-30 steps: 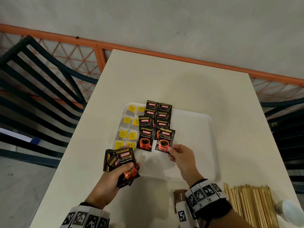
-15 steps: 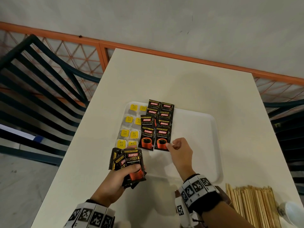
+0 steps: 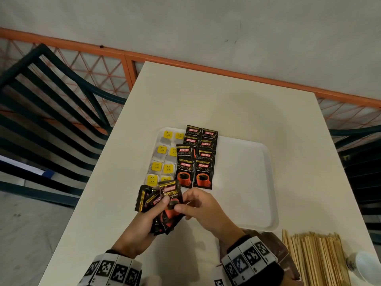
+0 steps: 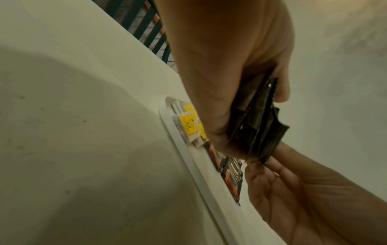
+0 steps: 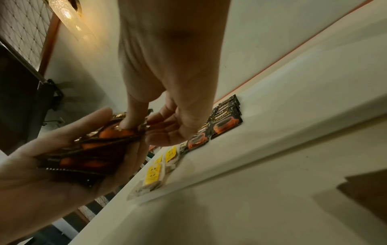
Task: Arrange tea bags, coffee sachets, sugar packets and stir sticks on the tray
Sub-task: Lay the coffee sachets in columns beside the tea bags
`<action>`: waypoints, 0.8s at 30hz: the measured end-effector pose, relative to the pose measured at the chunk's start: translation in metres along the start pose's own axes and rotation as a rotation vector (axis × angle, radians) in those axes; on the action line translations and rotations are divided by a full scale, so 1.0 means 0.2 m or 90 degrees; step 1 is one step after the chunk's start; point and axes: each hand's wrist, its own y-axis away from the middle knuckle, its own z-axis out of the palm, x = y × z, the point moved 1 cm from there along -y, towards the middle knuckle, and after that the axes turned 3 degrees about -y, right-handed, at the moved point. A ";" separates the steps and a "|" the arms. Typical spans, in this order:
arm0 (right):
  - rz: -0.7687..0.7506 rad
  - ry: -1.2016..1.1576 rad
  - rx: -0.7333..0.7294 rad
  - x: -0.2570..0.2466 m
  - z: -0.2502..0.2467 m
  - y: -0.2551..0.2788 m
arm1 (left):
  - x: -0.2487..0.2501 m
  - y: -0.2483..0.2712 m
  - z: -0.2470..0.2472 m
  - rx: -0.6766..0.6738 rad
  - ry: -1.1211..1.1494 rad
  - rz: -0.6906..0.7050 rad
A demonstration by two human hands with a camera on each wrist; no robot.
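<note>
A white tray (image 3: pixel 266 182) lies on the table. Two columns of yellow-tagged tea bags (image 3: pixel 162 159) fill its left end. Beside them lie two columns of black coffee sachets (image 3: pixel 195 157), overlapping. My left hand (image 3: pixel 144 219) grips a fanned stack of coffee sachets (image 3: pixel 160 205) over the tray's near left corner. My right hand (image 3: pixel 198 207) pinches the top sachet of that stack between thumb and fingers. The right wrist view shows the thumb (image 5: pixel 134 112) pressed on the top sachet (image 5: pixel 113 132). Wooden stir sticks (image 3: pixel 315 259) lie on the table at the near right.
A brown packet (image 3: pixel 274 240) lies partly hidden behind my right wrist. A white rounded object (image 3: pixel 367 267) sits at the near right table edge. Dark slatted chairs (image 3: pixel 51 112) stand at both sides. An orange railing (image 3: pixel 185 62) runs behind the table.
My right hand left the last sachet lying on the tray, pulled back toward me and took hold of the top sachet in my left hand's stack.
</note>
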 end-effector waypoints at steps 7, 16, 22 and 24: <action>0.008 -0.059 0.093 0.02 -0.05 -0.02 | -0.02 0.00 -0.05 0.074 0.012 0.007; 0.032 0.067 0.271 0.07 -0.11 -0.18 | 0.00 0.03 -0.10 0.110 -0.019 0.028; 0.009 0.098 0.317 0.07 -0.08 -0.23 | 0.01 0.04 -0.10 0.099 -0.029 0.030; -0.004 0.114 0.327 0.08 -0.07 -0.23 | 0.00 0.04 -0.10 0.111 -0.026 0.017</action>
